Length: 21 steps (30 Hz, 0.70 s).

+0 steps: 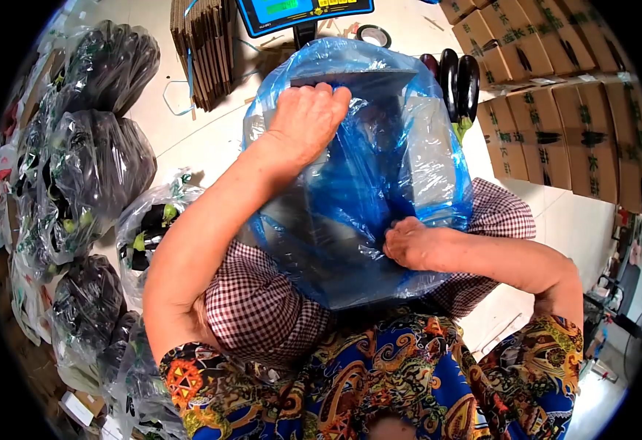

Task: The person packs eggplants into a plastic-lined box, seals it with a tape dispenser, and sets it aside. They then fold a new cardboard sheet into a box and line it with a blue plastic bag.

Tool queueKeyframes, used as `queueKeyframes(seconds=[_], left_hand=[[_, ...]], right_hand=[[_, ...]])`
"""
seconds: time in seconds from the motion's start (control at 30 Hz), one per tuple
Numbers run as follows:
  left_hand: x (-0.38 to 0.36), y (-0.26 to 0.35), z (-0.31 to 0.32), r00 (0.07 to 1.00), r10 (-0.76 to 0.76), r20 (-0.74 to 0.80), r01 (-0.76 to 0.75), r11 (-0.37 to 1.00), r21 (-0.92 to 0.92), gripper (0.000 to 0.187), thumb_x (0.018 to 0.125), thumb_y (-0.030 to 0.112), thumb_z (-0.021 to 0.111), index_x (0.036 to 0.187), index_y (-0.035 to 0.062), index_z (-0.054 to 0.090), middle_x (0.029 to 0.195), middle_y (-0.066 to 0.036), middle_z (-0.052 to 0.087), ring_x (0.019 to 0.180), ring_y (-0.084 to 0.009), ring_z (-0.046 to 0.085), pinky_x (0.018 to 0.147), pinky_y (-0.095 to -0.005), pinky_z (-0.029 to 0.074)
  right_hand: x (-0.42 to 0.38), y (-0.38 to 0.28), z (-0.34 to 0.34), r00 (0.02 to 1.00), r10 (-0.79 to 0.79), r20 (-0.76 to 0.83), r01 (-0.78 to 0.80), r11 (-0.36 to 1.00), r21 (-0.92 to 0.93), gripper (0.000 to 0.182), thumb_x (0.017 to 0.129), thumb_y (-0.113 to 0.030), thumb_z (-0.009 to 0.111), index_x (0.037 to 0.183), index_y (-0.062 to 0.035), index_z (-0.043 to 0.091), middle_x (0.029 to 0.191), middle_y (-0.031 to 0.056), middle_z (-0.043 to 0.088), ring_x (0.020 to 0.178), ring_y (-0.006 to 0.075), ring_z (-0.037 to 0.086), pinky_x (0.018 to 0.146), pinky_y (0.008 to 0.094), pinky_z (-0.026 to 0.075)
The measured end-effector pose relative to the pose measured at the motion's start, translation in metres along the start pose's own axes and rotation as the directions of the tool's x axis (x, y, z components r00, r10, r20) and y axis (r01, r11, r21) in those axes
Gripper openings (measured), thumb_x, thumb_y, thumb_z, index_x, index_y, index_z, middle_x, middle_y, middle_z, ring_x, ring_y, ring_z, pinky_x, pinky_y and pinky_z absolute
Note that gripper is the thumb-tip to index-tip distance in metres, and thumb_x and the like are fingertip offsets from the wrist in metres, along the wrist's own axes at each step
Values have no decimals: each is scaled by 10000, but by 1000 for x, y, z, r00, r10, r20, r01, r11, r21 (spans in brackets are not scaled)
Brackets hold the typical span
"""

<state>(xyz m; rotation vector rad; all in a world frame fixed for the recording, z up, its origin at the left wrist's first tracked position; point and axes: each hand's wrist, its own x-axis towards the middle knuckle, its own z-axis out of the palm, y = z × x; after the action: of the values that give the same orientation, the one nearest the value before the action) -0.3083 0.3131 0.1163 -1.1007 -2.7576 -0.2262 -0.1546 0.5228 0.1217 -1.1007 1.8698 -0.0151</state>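
A translucent blue plastic bag (336, 198) is spread over an open, grey-looking box (350, 76) between my knees. Its film drapes over the rims and bunches down inside. My left hand (308, 121) is closed in a fist at the far wall, with blue film at its fingers. Lower and to the right, my right hand (413, 246) is closed on gathered film near the middle of the bag. The fingertips of both hands are partly hidden. Just beyond the bag's right side lie several dark eggplants (449, 81).
Clear bags of eggplants (101, 158) crowd the left side. Flattened cardboard (202, 51) stands at the back, near a scale (306, 7) and a tape roll (373, 35). Printed cartons (556, 139) are stacked on the right.
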Motion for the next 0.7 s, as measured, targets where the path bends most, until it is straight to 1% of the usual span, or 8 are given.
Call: queueKeyframes(seconds=[0.2, 0.27, 0.4, 0.5, 0.53, 0.57, 0.63, 0.7], left_hand=[[-5, 1, -32, 997, -52, 52, 60, 985, -159, 148, 824, 66, 580, 969, 64, 608, 831, -167, 646, 765, -373, 666, 628, -475, 522], [-5, -2, -44, 994, -107, -3, 103, 966, -238, 168, 812, 59, 587, 978, 77, 600, 829, -162, 640, 752, -398, 648, 625, -494, 512], [-6, -8, -48, 952, -131, -277, -22, 873, -487, 177, 845, 30, 546, 1011, 67, 595, 824, -154, 625, 706, -355, 606, 659, -407, 495], [-16, -11, -55, 952, -279, -123, 110, 692, -713, 150, 865, 43, 528, 993, 32, 606, 743, -67, 558, 643, -167, 527, 630, -305, 445], [-19, -11, -56, 945, -320, -72, 147, 609, -780, 153, 866, 44, 521, 991, 27, 608, 723, -42, 536, 639, -125, 502, 618, -285, 430], [-21, -11, -64, 927, -374, -16, 215, 566, -796, 150, 838, 52, 518, 949, 37, 618, 703, -135, 583, 617, -248, 571, 622, -362, 469], [-24, -14, -67, 931, -364, 15, 231, 559, -796, 155, 838, 52, 517, 956, 38, 617, 698, -132, 583, 602, -240, 565, 610, -364, 467], [-26, -17, -66, 928, -361, 94, 290, 540, -790, 152, 835, 46, 531, 962, 38, 614, 747, -135, 606, 655, -262, 600, 635, -376, 477]], right_hand=[[8, 19, -51, 876, 447, -178, -387, 875, 291, 195, 850, -95, 564, 1009, -29, 654, 921, 224, 672, 876, 369, 671, 780, 443, 551], [39, 55, -35, 858, 385, -341, -344, 923, 175, 185, 852, -82, 562, 1005, -26, 648, 961, 204, 675, 896, 365, 667, 777, 437, 550], [92, 91, -27, 830, 424, -363, -451, 892, 10, 206, 878, -122, 556, 998, -73, 716, 1011, 147, 703, 952, 334, 686, 814, 426, 551], [104, 99, -18, 884, 428, -188, -411, 903, 123, 252, 877, -139, 567, 1076, -108, 716, 1147, 116, 682, 1036, 329, 668, 847, 436, 518], [115, 94, 3, 911, 378, -167, -406, 891, -201, 260, 895, -156, 548, 1089, -116, 716, 1200, 83, 672, 1065, 335, 657, 823, 475, 497], [117, 93, 34, 918, 265, -295, -373, 832, -412, 258, 902, -157, 538, 1082, -118, 718, 1200, 65, 672, 1077, 330, 653, 836, 488, 489], [111, 88, 52, 913, 136, -384, -348, 750, -562, 258, 907, -156, 528, 1079, -119, 716, 1190, 57, 677, 1084, 326, 653, 849, 497, 486], [108, 88, 53, 915, 149, -374, -331, 810, -485, 262, 903, -152, 528, 1088, -119, 710, 1169, 77, 685, 1073, 330, 660, 851, 487, 498]])
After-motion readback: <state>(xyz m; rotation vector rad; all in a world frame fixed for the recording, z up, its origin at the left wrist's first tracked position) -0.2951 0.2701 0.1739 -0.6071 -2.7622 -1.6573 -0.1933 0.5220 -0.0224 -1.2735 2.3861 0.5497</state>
